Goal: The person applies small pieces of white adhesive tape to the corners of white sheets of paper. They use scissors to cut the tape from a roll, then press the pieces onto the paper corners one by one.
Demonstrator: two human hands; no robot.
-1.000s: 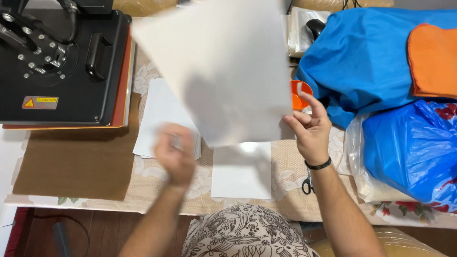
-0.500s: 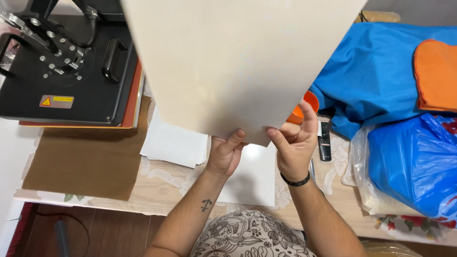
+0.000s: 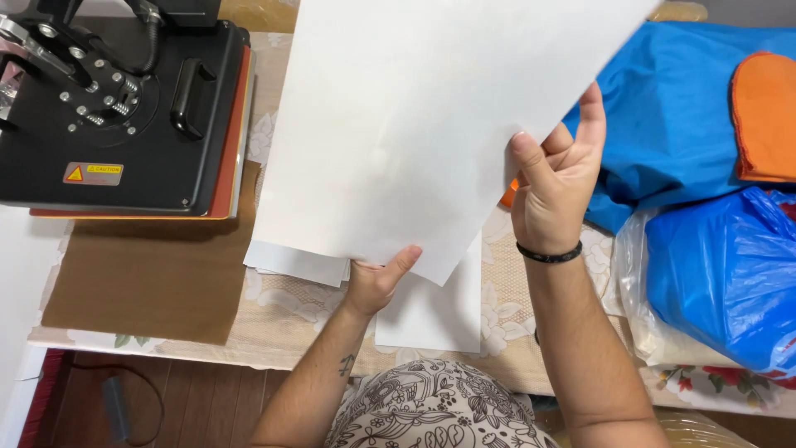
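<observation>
1. Left hand (image 3: pixel 377 282): it grips the lower edge of the large white sheet (image 3: pixel 414 124), thumb on the upper face, fingers hidden beneath. The grip is closed on the sheet.
2. Right hand (image 3: pixel 554 178): it pinches the sheet's right edge, thumb on the near face, fingers extended behind. This grip is also closed on the sheet. A dark wristband sits just below the hand.
3. Location of the sheet: it is raised off the table (image 3: pixel 274 328), tilted, and spans up and to the left from both grips. No part of it appears to rest on any surface.
4. Below the left grip: smaller white sheets (image 3: pixel 431 319) lie flat on the table, partly covered by the raised sheet.
5. Left of the left grip: a brown sheet (image 3: pixel 149 282) lies flat on the table. Beyond it stands a black heat press (image 3: pixel 116 124), its plates closed together over an orange pad edge.
6. Right of the right grip: blue fabric (image 3: pixel 672 116), an orange cloth (image 3: pixel 767 116) and a blue plastic bag (image 3: pixel 721 274) lie piled together.
7. Progress, judged: the sheet is lifted and under two-handed control. It is not yet set down, and the press shows no sheet in it. Placement remains outstanding.
</observation>
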